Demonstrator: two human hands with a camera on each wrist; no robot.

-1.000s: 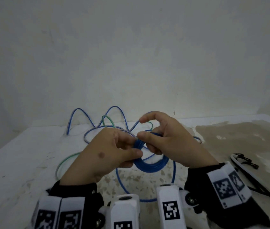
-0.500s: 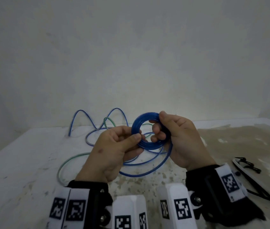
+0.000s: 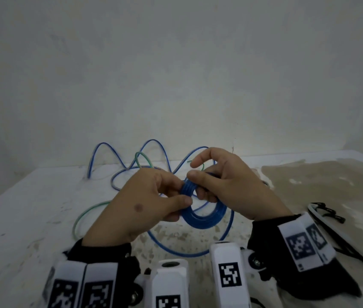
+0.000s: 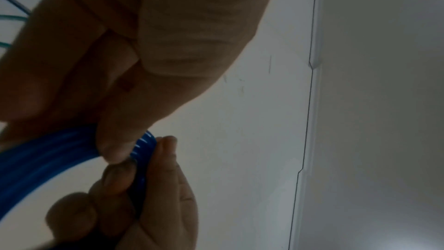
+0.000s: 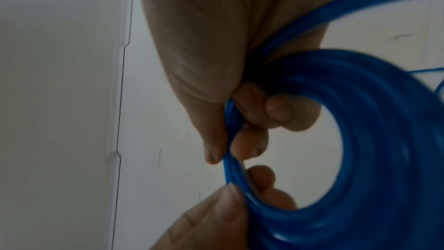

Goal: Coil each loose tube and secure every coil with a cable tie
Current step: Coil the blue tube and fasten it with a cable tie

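Both hands hold the blue tube coil (image 3: 200,215) above the surface (image 3: 25,218). The left hand (image 3: 145,203) pinches its 9 o'clock edge, probably to keep the turns stacked. The right hand (image 3: 227,185) grips at 12 o'clock. Cable ties (image 3: 322,215) wait at 3 o'clock.

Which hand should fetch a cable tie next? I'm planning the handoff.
Probably the right hand: the cable ties lie on its side, and the left hand already pinches the blue coil.
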